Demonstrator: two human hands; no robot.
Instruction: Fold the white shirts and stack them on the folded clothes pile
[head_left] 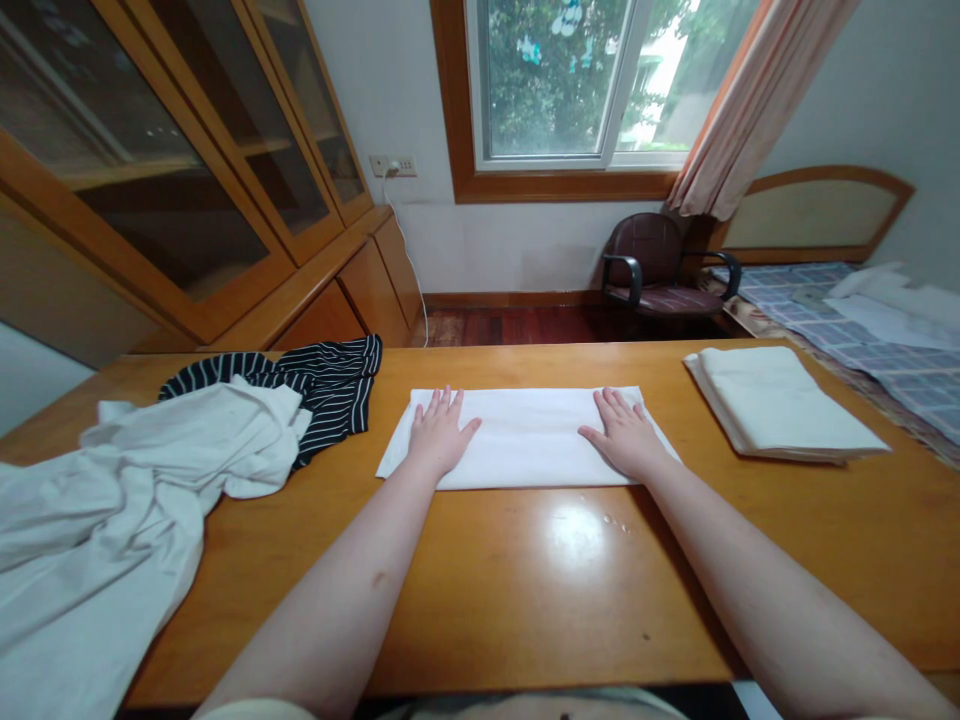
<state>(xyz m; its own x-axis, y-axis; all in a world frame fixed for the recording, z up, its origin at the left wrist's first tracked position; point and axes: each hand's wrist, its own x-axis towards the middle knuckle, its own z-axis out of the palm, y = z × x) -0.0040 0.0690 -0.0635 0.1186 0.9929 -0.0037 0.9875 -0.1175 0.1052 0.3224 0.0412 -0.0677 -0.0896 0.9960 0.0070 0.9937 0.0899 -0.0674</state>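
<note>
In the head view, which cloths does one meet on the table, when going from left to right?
Crumpled white cloth → black striped cloth → flat white cloth with the left hand and right hand on it → thick folded white cloth.

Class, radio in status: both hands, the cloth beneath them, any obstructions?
Left hand and right hand open, palms down on white cloth. Cloth folded, lying flat. Heaped fabric left, folded stack right, neither touching it.
</note>
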